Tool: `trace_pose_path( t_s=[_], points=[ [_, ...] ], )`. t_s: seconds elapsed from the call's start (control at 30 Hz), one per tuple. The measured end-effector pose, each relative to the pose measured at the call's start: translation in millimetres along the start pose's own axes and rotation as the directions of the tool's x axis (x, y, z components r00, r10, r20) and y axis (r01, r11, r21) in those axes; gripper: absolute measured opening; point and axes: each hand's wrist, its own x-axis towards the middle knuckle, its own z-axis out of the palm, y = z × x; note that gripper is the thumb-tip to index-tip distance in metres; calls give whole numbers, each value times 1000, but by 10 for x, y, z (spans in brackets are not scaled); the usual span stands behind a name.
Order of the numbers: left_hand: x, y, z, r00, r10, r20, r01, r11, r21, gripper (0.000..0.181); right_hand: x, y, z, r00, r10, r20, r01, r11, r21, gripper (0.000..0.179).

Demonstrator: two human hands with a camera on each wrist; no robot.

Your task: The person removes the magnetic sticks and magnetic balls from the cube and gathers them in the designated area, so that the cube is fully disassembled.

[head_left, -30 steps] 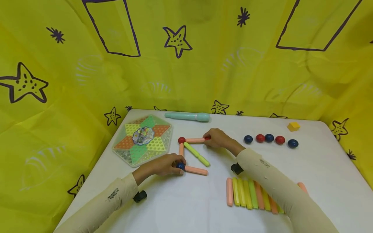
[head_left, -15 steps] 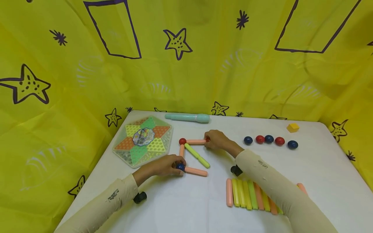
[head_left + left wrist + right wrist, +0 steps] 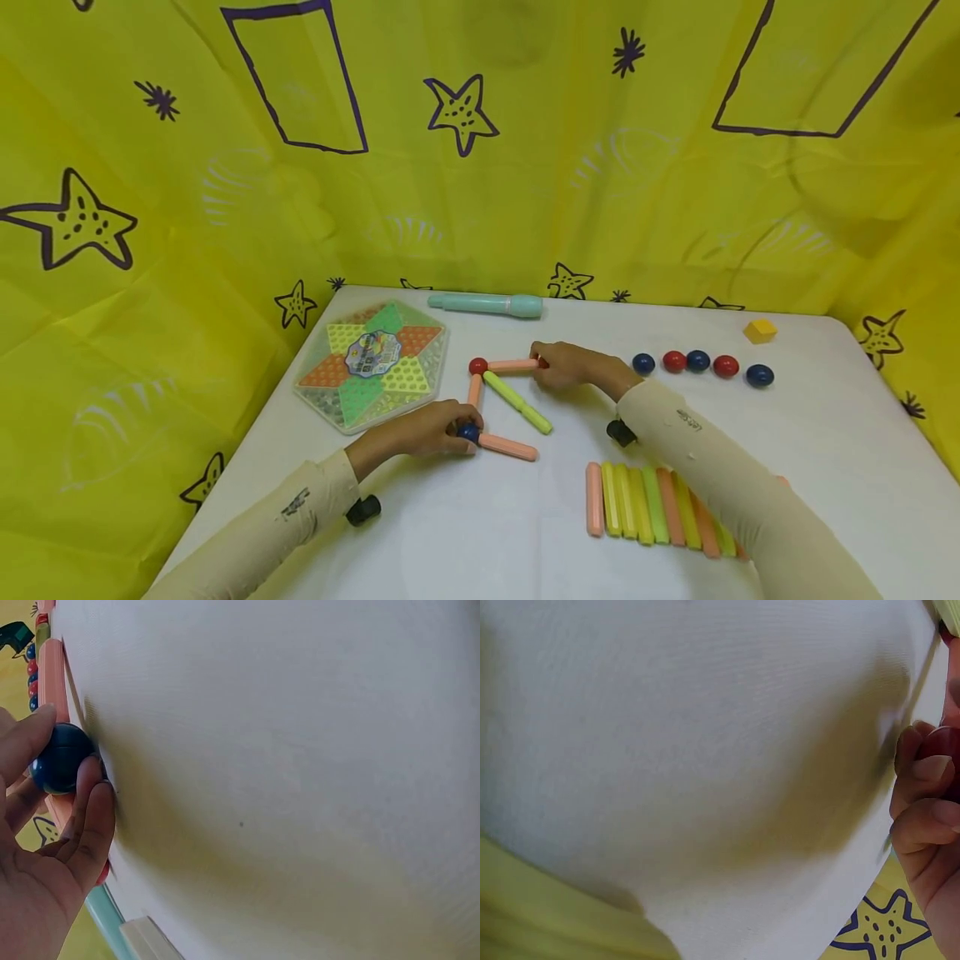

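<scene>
My left hand grips a dark blue ball between thumb and fingers. A pink stick runs right from that ball, and another pink stick leads back from it to a red ball. From this red ball a third pink stick reaches right to a second red ball, which my right hand holds with curled fingers. A yellow-green stick slants forward and right from the first red ball, lying inside the open shape.
Several loose red and blue balls line up at the right, with a yellow block behind. Several colored sticks lie side by side, partly under the right sleeve. A hexagonal game box and a teal tube stand farther back.
Both hands keep their holds on the balls. The whole head view shifts slightly, and the joined sticks stay in nearly the same arrangement.
</scene>
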Motion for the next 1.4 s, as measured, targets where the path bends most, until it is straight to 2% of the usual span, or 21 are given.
trace_pose_path(
  t_s=[0.13,0.2,0.37,0.5,0.63,0.77,0.83,0.93,1.03,1.13,1.2,1.4],
  points=[
    [3,4,11,1000,-8,4,8,1000,1,28,1,36,41,998,-55,14,55,998,-4,11],
    [2,7,13,1000,-12,5,12,1000,1,28,3,51,61,995,-99,6,99,995,-16,12],
    [-2,15,5,1000,-11,3,11,1000,-2,28,-6,53,64,990,-139,-36,136,989,-63,14],
    [-6,33,-7,1000,-17,-1,17,1000,-6,29,-45,44,40,996,-83,-38,80,995,-57,19],
    [-5,32,-2,1000,-19,-2,19,1000,0,30,-101,103,10,1000,9,5,-9,1000,17,38],
    [-5,26,3,1000,-15,-4,15,1000,0,30,-227,227,-88,1000,25,4,-25,995,94,50],
    [-6,24,3,1000,-15,-6,15,1000,2,30,-322,310,-157,999,22,-34,-18,993,117,51],
    [-10,25,4,1000,-15,-6,16,1000,5,29,-466,480,-253,988,10,-156,12,991,137,47],
    [-16,31,-2,1000,-15,-7,15,1000,6,29,-602,655,-325,950,10,-312,40,987,156,40],
    [-17,44,-9,1000,-20,-7,20,1000,9,29,-711,807,-363,917,23,-397,41,988,150,39],
    [-15,47,-8,1000,-26,-7,26,1000,7,29,-755,890,-366,917,51,-397,12,988,155,42],
    [-18,40,16,1000,-25,-4,25,1000,-9,28,-772,1024,-323,942,110,-317,-82,992,100,44]
  ],
)
